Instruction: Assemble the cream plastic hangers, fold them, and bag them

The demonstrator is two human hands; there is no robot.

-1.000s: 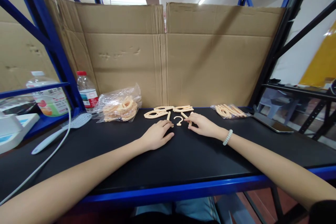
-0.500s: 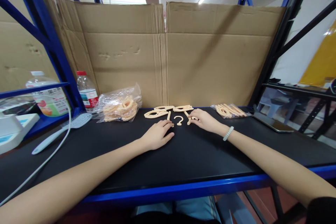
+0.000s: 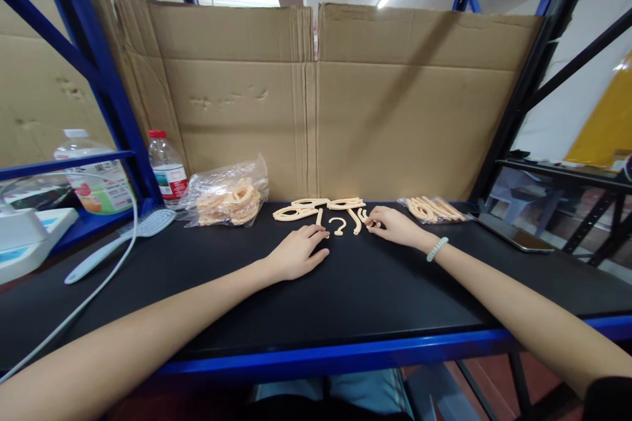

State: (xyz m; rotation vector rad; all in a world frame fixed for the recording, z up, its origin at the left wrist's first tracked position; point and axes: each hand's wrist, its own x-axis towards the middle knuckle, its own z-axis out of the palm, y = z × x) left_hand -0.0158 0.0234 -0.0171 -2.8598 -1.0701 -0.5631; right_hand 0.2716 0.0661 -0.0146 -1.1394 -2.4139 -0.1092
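My left hand (image 3: pixel 297 252) lies flat on the black tabletop, fingers stretched out, its fingertips at the lower end of a narrow cream strip (image 3: pixel 319 216). To its right lies a cream hanger hook (image 3: pixel 338 226), and beyond that a curved cream strip (image 3: pixel 355 221). My right hand (image 3: pixel 394 226), with a pale beaded bracelet at the wrist, pinches another curved hanger strip (image 3: pixel 364 215), partly covered by the fingers. Behind these parts are looped cream hanger pieces, one pair on the left (image 3: pixel 295 213) and another on the right (image 3: pixel 345 204).
A clear bag of cream hanger parts (image 3: pixel 227 202) lies left; a smaller bag (image 3: pixel 432 208) lies right. A hairbrush (image 3: pixel 118 245), white cable (image 3: pixel 111 279) and bottle (image 3: pixel 168 174) are at the left. A flat dark device (image 3: pixel 516 233) lies right. Cardboard (image 3: pixel 419 112) closes the back.
My right hand has shifted slightly right, off the first curved strip and onto the one beside it. My left hand stays in place. The view has moved a little.
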